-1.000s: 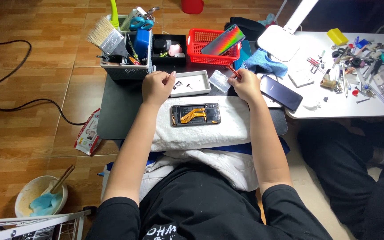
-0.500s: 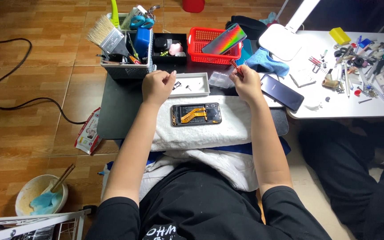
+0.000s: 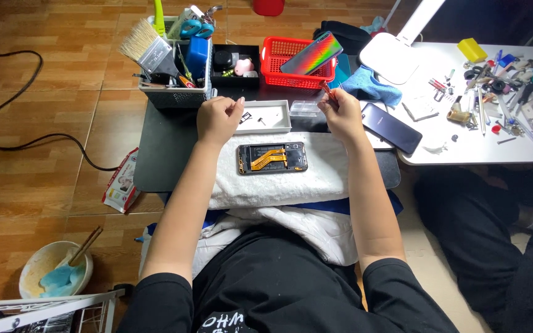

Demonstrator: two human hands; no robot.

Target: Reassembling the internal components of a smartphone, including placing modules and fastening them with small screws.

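- The left hand [image 3: 218, 119] is curled into a loose fist with its fingertips pinched together at the near-left corner of a shallow white tray [image 3: 265, 117]; whether it holds some small part is too small to tell.
- The right hand [image 3: 340, 113] is closed around a thin tool with a reddish tip [image 3: 326, 90], which points up and away from the person.
- Just in front of both hands, an opened phone [image 3: 272, 158] lies flat with its orange ribbon cable showing, on a folded white towel [image 3: 279, 182].
- The towel covers the near part of a dark tabletop [image 3: 165, 154].
- A small clear plastic box [image 3: 305, 108] sits between the tray and the right hand.
- A dark phone [image 3: 391, 127] lies face down just to the right of the right hand.
- Further back stand a red basket [image 3: 288, 68] with a rainbow-coloured phone back [image 3: 311, 53] leaning in it, and a grey organiser holding a wide paintbrush [image 3: 146, 46].
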